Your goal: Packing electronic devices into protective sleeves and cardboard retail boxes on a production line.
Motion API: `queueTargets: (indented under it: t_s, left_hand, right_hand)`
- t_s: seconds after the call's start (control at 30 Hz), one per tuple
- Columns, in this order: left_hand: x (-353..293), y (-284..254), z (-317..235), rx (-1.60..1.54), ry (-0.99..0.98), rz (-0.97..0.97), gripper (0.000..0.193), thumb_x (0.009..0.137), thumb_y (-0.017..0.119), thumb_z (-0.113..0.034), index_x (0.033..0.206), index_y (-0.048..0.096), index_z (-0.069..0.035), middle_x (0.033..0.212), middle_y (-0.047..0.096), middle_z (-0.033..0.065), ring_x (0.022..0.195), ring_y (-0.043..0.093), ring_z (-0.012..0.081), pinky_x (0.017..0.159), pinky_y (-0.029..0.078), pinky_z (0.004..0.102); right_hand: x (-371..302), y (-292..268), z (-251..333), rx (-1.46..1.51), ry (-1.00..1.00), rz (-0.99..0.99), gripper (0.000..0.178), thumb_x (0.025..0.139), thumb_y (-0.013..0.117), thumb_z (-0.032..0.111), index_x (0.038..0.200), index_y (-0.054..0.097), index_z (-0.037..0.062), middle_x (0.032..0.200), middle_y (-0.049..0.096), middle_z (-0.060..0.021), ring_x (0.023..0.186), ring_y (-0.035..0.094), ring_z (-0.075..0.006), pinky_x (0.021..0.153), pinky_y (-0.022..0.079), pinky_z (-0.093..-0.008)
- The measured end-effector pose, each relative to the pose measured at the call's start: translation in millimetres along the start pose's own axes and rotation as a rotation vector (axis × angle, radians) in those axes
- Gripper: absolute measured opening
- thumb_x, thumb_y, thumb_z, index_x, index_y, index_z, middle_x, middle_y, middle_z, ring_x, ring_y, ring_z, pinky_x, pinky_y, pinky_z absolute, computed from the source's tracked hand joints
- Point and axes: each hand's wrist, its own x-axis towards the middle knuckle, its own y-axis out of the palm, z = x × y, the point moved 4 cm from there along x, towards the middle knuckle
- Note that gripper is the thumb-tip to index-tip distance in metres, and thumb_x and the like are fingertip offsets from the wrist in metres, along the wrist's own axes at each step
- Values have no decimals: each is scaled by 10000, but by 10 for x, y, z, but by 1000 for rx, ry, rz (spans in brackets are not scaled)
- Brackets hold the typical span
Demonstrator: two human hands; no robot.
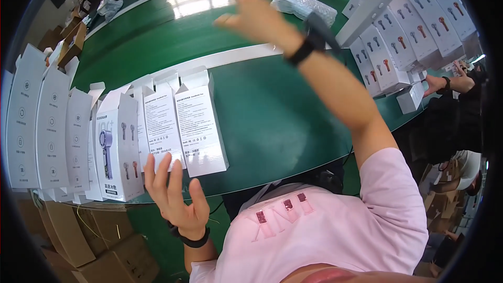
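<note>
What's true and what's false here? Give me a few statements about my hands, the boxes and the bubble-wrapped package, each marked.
The white cardboard box with a purple fan picture stands left of your left hand. True.
Your right hand holds that box. False: it is over the glossy green work surface, away from the box.
The clear bubble-wrapped plastic package lies on that surface. True.
Only your left wrist wears a band. False: black wristbands are on both.
Your left hand is open. True.
</note>
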Motion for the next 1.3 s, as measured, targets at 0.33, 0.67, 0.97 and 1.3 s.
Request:
queueTargets:
  t_s: [0.33,0.67,0.97,1.3]
  left_hand:
    - [79,333,-290,-1109,-205,48,669,873,696,-243,1397,405,54,1208,604,243,1152,585,370,1019,442,472]
    - [145,1009,-501,-1930,-871,387,820,934,542,-555,1484,286,-4,1424,457,203,1232,557,340,988,484,484]
    - [-141,669,-401,-1375,-550,48,844,710,803,-504,1279,504,43,1296,535,192,1164,552,245,988,442,371]
    - [-133,703,-467,-1626,-796,-2,704,833,639,-511,1312,482,-19,1328,531,162,1218,536,272,1039,434,427]
  right_hand:
    - [-285,-308,-2239,-372,382,429,558,683,690,361,1116,637,13,1157,658,-208,1061,636,-381,855,516,-506]
    - [-1574,-1521,765,-288,-847,-61,553,666,740,93,1208,635,117,1079,574,-116,1068,555,-325,1075,380,-514]
    - [-1932,-2351,387,616,1,36,276,817,615,-63,1086,668,-84,1059,692,-173,1047,641,-259,989,436,-353]
    - [-1769,-1742,986,409,-404,-110,509,712,810,101,1173,629,-21,1099,663,-146,924,625,-278,824,497,-350]
